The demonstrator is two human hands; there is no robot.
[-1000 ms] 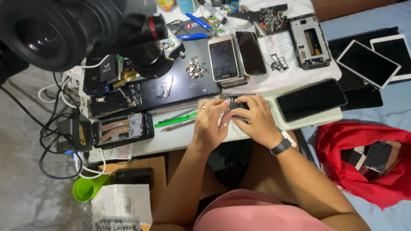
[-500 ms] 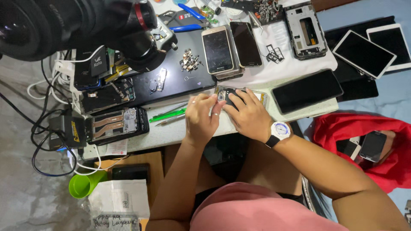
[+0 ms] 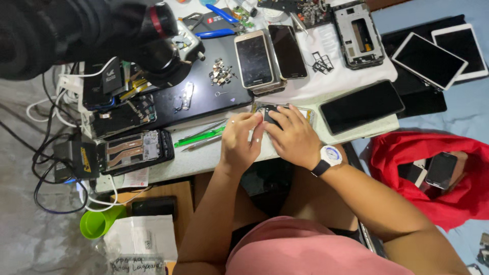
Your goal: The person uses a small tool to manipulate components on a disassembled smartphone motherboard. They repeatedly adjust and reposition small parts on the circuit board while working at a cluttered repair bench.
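Observation:
My left hand (image 3: 239, 142) and my right hand (image 3: 292, 137) meet at the front of a white table (image 3: 204, 158). Together they grip a small dark phone part (image 3: 271, 116), held over an opened phone frame (image 3: 305, 112) that lies flat beneath them. The fingers cover most of the part. A white watch (image 3: 328, 157) is on my right wrist. Green and grey tools (image 3: 201, 136) lie just left of my left hand.
A dark phone (image 3: 361, 106) lies right of my hands. Two phones (image 3: 267, 56), a black mat (image 3: 204, 97) with small metal parts (image 3: 220, 71), opened phones (image 3: 130, 150), cables and a big black lens (image 3: 76, 35) fill the table. Tablets (image 3: 433, 56) and a red cloth (image 3: 423, 173) are at right.
The view has shifted a little; both hands stay together on the small part, with only slight finger movement.

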